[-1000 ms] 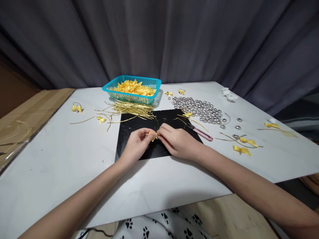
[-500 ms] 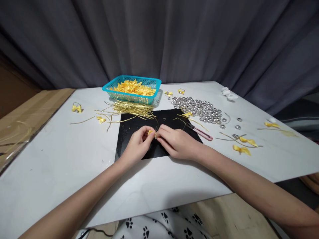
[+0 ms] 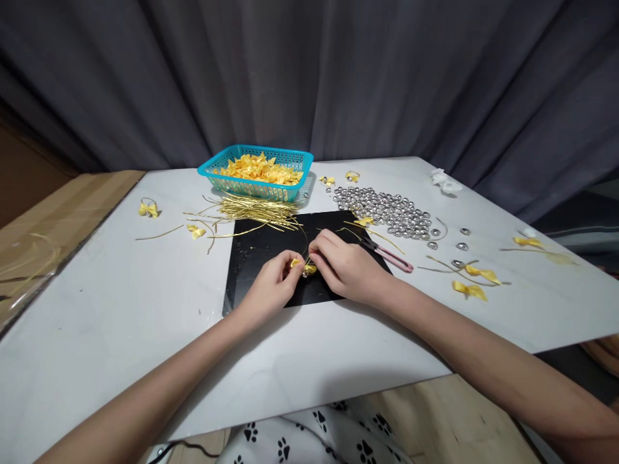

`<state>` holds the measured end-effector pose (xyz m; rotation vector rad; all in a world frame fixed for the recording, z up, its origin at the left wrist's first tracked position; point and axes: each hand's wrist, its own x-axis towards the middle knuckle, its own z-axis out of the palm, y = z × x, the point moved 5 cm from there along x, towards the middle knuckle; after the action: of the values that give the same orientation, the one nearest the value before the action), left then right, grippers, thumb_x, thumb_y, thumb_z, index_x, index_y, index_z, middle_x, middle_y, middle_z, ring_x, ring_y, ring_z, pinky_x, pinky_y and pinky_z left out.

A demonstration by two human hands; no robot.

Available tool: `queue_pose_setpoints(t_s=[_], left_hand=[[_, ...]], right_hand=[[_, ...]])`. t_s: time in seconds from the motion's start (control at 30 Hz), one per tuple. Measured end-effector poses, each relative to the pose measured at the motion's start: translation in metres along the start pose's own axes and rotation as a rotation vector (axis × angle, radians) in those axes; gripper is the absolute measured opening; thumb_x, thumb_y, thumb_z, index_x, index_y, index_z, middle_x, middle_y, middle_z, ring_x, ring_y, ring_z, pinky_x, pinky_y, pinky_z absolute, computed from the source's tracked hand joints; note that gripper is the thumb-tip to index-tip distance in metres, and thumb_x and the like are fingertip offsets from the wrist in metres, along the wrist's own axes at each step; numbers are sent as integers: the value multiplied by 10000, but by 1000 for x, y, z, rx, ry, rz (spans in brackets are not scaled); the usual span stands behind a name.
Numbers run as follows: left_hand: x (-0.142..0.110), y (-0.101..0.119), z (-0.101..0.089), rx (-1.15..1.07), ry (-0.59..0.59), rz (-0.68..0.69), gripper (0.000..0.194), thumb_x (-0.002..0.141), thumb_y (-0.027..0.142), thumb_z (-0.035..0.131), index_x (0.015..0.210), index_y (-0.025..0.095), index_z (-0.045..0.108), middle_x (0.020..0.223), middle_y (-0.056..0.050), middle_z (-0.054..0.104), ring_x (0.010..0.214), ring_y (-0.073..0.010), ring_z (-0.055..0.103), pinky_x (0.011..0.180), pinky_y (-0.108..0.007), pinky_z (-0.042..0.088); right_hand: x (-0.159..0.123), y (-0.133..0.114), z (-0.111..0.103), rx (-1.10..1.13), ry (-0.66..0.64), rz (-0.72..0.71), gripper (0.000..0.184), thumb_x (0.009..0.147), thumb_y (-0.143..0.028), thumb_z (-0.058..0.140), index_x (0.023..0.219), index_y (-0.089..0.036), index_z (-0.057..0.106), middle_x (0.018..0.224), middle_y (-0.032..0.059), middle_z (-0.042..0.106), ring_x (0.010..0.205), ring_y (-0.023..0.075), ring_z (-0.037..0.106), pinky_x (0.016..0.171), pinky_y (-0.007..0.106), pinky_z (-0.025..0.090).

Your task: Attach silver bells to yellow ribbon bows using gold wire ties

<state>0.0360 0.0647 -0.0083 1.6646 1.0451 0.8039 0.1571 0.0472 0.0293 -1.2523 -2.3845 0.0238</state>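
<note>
Over the black mat, my left hand pinches one side of a yellow ribbon bow. A small silver bell-like piece shows at the bow's middle. My right hand is closed just to the right and above, its fingertips on the thin gold wire that rises from the bow. How the wire is wound at the bow's middle is too small to tell.
Behind the mat lie a bundle of gold wires and a teal basket of yellow bows. Pink-handled snips rest at the mat's right edge, near a spread of silver pieces. Loose bows lie further right, with a crumpled white tissue behind.
My right hand has drawn up and away from the bow, with the wire in its fingers. More of the bow now shows between the hands; my left hand has shifted slightly right.
</note>
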Motion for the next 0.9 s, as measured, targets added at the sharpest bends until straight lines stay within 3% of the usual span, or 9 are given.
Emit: queue_pose_setpoints(t_s=[0.33, 0.63, 0.8, 0.9], left_hand=[[0, -1, 1, -10, -50, -7, 142, 845, 286, 464, 767, 176, 508, 691, 18, 469, 631, -125, 409, 603, -263, 320], [0, -1, 2, 116, -132, 13, 176, 839, 315, 450, 734, 180, 493, 674, 12, 486, 625, -131, 433, 599, -264, 337], [-1, 1, 2, 159, -154, 43, 173, 835, 309, 449, 748, 176, 517, 699, -4, 528, 641, -142, 467, 611, -271, 357], [-2, 1, 2, 171, -158, 36, 162, 829, 295, 460, 746, 174, 530, 684, -1, 530, 621, -137, 461, 587, -264, 347]], right_hand=[[0, 4, 4, 48, -59, 150, 141, 914, -184, 371, 899, -148, 506, 917, 72, 537, 681, 150, 528, 592, 260, 377], [0, 4, 7, 168, -76, 174, 105, 896, -175, 382, 853, -161, 476, 879, 59, 516, 701, 153, 507, 627, 269, 379], [0, 6, 11, 337, -30, 204, 99, 855, -141, 408, 772, -166, 455, 770, 27, 491, 650, 127, 455, 586, 246, 356], [1, 12, 15, 498, -31, 326, 127, 834, -164, 434, 711, -167, 461, 668, -9, 458, 576, 103, 409, 520, 222, 323]])
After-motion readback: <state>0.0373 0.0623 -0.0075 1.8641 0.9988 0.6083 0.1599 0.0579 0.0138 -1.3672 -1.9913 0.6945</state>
